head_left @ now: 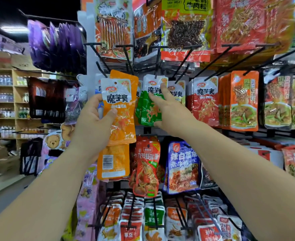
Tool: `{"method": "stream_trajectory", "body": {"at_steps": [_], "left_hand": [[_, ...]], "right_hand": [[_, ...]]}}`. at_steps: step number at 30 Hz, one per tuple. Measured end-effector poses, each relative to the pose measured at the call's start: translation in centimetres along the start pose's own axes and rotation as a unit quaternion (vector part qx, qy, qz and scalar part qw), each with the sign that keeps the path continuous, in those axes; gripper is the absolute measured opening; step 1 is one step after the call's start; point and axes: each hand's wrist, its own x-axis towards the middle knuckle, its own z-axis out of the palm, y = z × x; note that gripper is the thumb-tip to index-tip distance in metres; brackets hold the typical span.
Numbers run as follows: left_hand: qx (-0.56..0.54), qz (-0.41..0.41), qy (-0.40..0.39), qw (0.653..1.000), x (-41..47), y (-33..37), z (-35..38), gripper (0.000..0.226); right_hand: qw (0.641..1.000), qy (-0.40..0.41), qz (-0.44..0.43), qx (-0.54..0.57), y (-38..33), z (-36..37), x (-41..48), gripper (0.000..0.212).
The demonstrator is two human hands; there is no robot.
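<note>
Likely light, floppy and slick, the orange packet sits pinched mid-edge in the left hand, while the right hand touches the green packet with straight fingers.

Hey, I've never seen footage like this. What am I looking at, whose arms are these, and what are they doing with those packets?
There is no machine here. A camera worn on a person's head looks forward and down, so the two bare arms are the wearer's own. In front stands a black wire shop rack hung with snack packets. The left hand grips an orange foil snack packet, thumb on its front. The right hand lays straight fingers on a green foil snack packet hanging in the rack.
</note>
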Motion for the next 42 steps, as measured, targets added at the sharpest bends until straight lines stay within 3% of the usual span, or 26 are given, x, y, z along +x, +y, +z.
{"method": "stream_trajectory", "body": {"at_steps": [8,19,21,24,25,27,30,34,42], "left_hand": [[-0.008,-0.005,-0.007,1.000,0.1,0.0,0.0,0.033],[-0.014,-0.003,-0.009,1.000,-0.1,0.6,0.1,0.028],[-0.022,-0.006,-0.001,1.000,-0.2,1.0,0.2,0.028],[-0.062,-0.006,0.015,0.998,-0.4,1.6,0.4,0.027],[-0.082,-0.006,0.018,0.996,-0.6,1.9,0.4,0.027],[-0.120,-0.009,0.017,0.993,-1.0,2.2,0.5,0.028],[-0.132,-0.012,0.020,0.991,-2.0,2.1,0.4,0.032],[-0.126,-0.027,0.036,0.991,-3.1,2.1,0.1,0.042],[-0.144,-0.058,0.033,0.987,-3.6,2.6,-1.4,0.031]], "right_hand": [[0.990,0.029,-0.016,-0.137,-0.2,0.1,-0.3,0.083],[0.987,0.000,-0.036,-0.157,-0.2,0.2,-0.3,0.067],[0.991,0.061,-0.045,-0.113,-0.6,0.0,-0.7,0.061],[0.968,0.226,-0.064,0.088,-2.2,-1.4,-1.7,0.050],[0.956,0.228,-0.048,0.178,-3.1,-2.1,-2.1,0.048],[0.928,0.157,-0.002,0.338,-5.2,-3.1,-2.7,0.046],[0.872,0.123,0.047,0.472,-7.4,-2.2,-2.9,0.049],[0.815,0.151,0.076,0.554,-8.3,-0.7,-2.9,0.032],[0.782,0.135,0.036,0.607,-9.3,0.2,-3.0,0.019]]}}
